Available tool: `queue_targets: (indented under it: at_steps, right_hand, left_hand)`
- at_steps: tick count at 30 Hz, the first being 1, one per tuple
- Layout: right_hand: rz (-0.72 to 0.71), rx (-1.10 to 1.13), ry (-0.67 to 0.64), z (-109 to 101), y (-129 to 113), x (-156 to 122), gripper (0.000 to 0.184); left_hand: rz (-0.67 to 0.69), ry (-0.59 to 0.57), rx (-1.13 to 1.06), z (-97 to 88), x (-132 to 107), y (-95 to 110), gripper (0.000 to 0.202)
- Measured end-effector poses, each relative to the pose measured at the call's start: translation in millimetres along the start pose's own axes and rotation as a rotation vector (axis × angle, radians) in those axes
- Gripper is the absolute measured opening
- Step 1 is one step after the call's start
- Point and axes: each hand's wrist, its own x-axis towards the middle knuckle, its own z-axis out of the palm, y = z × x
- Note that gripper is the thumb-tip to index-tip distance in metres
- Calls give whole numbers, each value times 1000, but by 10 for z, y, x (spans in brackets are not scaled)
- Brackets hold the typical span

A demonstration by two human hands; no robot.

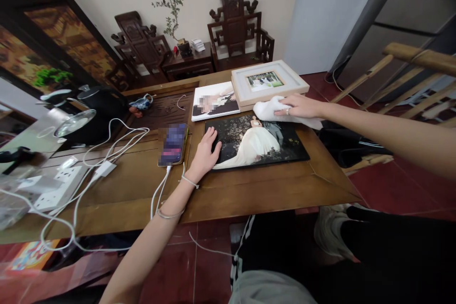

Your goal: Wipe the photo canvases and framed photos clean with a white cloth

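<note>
A large dark photo print [256,145] of a couple lies flat on the wooden table [249,190]. My left hand [204,152] rests on its left edge, fingers flat and spread. My right hand [301,106] presses a white cloth [270,108] onto the print's upper edge, fingers curled over it. Just behind the cloth sits a white framed photo [269,81] on a light wooden frame. A second unframed print [214,99] lies to its left.
A phone [173,144] on a charging cable lies left of my left hand. White cables and a power strip [59,185] cover the left of the table, beside a black kettle [96,104]. Carved dark chairs [237,28] stand behind; bamboo rails [413,71] at right.
</note>
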Motion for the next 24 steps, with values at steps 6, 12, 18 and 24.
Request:
queue_targets:
  at_steps: [6, 12, 18, 24]
  right_hand:
    - [34, 7, 1, 14, 18, 45, 39]
    - [-46, -26, 38, 164, -161, -328, 43]
    - [-158, -8, 39, 434, -575, -1087, 25]
    - [-389, 68, 44, 740, -766, -1616, 9]
  left_hand:
    - [-10, -2, -1, -3, 1, 8, 45]
    - [-11, -4, 0, -6, 2, 10, 44]
    - [-21, 15, -7, 14, -2, 5, 43]
    - [-21, 10, -14, 4, -5, 11, 44]
